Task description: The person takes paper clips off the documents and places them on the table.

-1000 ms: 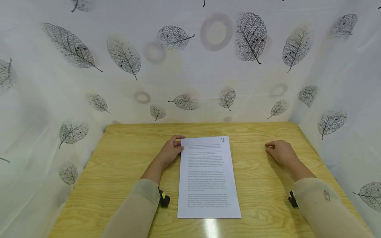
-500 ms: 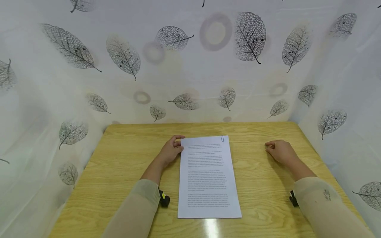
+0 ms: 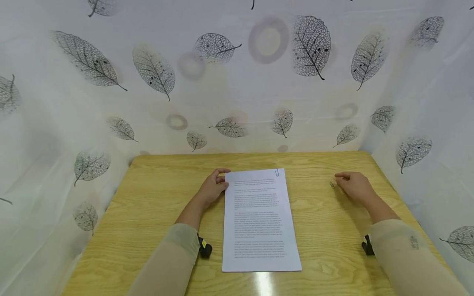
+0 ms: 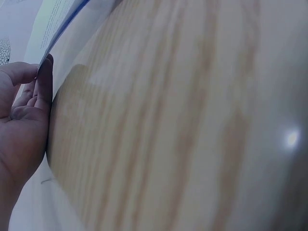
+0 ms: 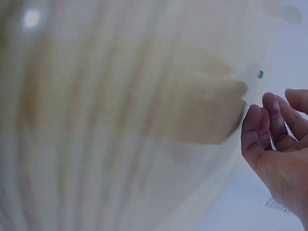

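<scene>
Printed sheets of paper [image 3: 257,222] lie in a neat stack at the middle of the table, a blue paper clip [image 3: 276,172] on their far edge toward the right corner. My left hand [image 3: 214,187] pinches the stack's far left corner; in the left wrist view the thumb and fingers meet at the edge of the paper [image 4: 54,33]. A second, small paper clip [image 3: 331,185] rests on the wood to the right of the sheets, green in the right wrist view. Just beside that clip, my right hand [image 3: 353,186] hovers with loosely bent fingers and nothing between them.
The wooden table [image 3: 155,181] reaches back to a white curtain [image 3: 237,90] with a leaf pattern, which also hangs along both sides. A small black device [image 3: 205,249] sits at the left cuff, another [image 3: 367,246] at the right cuff.
My right hand has let go of the small paper clip and drawn slightly to the right and away, so the clip now shows on the table. The left hand keeps its place on the paper.
</scene>
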Available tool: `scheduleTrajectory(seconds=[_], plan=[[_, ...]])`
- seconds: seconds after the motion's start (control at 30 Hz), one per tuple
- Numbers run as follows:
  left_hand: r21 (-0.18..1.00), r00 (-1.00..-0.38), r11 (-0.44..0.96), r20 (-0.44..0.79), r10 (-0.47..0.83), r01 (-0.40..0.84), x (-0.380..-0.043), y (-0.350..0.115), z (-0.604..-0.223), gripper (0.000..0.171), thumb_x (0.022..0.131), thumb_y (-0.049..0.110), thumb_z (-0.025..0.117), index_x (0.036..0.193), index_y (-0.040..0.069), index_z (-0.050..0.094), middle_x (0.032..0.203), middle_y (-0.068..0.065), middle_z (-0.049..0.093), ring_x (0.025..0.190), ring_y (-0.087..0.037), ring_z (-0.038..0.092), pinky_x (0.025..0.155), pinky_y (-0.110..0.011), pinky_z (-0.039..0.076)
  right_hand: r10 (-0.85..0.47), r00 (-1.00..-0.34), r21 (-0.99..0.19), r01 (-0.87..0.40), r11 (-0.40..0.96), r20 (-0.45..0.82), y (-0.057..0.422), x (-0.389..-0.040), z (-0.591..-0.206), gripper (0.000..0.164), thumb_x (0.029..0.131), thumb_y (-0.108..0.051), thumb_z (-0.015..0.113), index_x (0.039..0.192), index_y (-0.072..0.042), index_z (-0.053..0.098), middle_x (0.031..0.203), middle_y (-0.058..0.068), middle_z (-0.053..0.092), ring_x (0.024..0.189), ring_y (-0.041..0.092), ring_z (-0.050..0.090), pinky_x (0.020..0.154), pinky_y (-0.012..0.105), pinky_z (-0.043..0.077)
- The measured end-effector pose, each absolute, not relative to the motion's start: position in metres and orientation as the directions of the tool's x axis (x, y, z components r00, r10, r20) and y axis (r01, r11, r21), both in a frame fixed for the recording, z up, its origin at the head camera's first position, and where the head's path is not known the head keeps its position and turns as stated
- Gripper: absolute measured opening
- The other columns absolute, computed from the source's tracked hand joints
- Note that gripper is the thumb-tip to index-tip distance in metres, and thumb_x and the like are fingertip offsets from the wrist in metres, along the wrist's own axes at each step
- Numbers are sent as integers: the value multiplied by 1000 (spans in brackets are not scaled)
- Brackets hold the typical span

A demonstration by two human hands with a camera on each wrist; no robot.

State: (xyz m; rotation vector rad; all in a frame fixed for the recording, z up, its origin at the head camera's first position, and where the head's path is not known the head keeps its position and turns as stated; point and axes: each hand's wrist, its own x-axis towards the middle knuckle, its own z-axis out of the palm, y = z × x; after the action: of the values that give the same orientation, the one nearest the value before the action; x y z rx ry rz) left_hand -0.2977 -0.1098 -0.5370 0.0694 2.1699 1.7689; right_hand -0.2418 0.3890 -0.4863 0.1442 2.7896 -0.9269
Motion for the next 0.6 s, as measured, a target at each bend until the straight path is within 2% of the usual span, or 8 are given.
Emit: scheduleTrajectory(seconds=[0.03, 0.1, 0.17, 0.23, 0.33, 0.43, 0.5, 0.6], plan=[[959, -941, 224, -229, 248, -174, -297, -109, -537, 47, 107, 2, 61, 148, 23, 57, 132, -15, 71, 109, -23, 68, 90, -29, 56, 38, -973, -609, 174, 774, -229, 391, -242, -485, 53, 116, -30, 45, 154, 6, 53, 82, 15, 67, 57, 15, 47, 59, 35, 45], [960, -941, 218, -231, 248, -178, -297, -109, -537, 47, 107, 2, 61, 149, 23, 57, 133, -15, 71, 110, -23, 68, 90, -29, 56, 48, -971, -643, 190, 742, -232, 393, -242, -483, 55, 117, -32, 43, 157, 5, 50, 91, 18, 69, 57, 10, 44, 56, 33, 43], [960, -941, 215, -230, 249, -178, -297, -109, -537, 47, 107, 1, 61, 149, 23, 57, 134, -16, 71, 110, -23, 68, 91, -28, 56, 54, -971, -666, 199, 719, -232, 395, -242, -481, 56, 117, -34, 41, 159, 3, 49, 114, 25, 70, 60, 10, 46, 56, 32, 43], [961, -940, 213, -228, 253, -175, -297, -109, -537, 47, 107, 1, 61, 149, 23, 57, 134, -15, 71, 110, -23, 68, 91, -28, 56, 58, -971, -691, 205, 693, -231, 396, -243, -481, 56, 118, -34, 40, 160, 2, 47, 136, 30, 63, 69, 15, 52, 59, 32, 46], [963, -940, 209, -223, 258, -171, -297, -110, -538, 47, 108, 2, 60, 149, 23, 56, 134, -15, 71, 110, -22, 68, 91, -29, 55, 56, -972, -734, 208, 647, -226, 394, -246, -481, 57, 118, -36, 39, 163, 0, 44, 155, 33, 52, 100, 29, 67, 73, 29, 58], [964, -939, 202, -223, 260, -173, -298, -110, -538, 47, 108, 2, 60, 150, 23, 56, 134, -15, 70, 111, -22, 68, 92, -29, 56, 47, -976, -776, 200, 599, -214, 389, -250, -484, 59, 118, -38, 39, 165, -1, 40, 165, 32, 43, 135, 44, 58, 99, 37, 62], [964, -939, 198, -227, 258, -178, -298, -110, -539, 48, 108, 1, 60, 150, 23, 55, 134, -15, 70, 112, -23, 68, 92, -28, 56, 43, -977, -799, 195, 569, -208, 383, -253, -485, 60, 118, -39, 39, 166, -2, 38, 167, 30, 40, 146, 48, 50, 110, 44, 58], [963, -939, 196, -231, 255, -184, -298, -110, -540, 48, 107, 1, 60, 150, 23, 55, 135, -16, 70, 113, -23, 68, 93, -28, 57, 37, -980, -827, 183, 532, -193, 371, -257, -486, 60, 118, -39, 41, 167, -4, 38, 165, 28, 40, 148, 48, 48, 112, 46, 56]])
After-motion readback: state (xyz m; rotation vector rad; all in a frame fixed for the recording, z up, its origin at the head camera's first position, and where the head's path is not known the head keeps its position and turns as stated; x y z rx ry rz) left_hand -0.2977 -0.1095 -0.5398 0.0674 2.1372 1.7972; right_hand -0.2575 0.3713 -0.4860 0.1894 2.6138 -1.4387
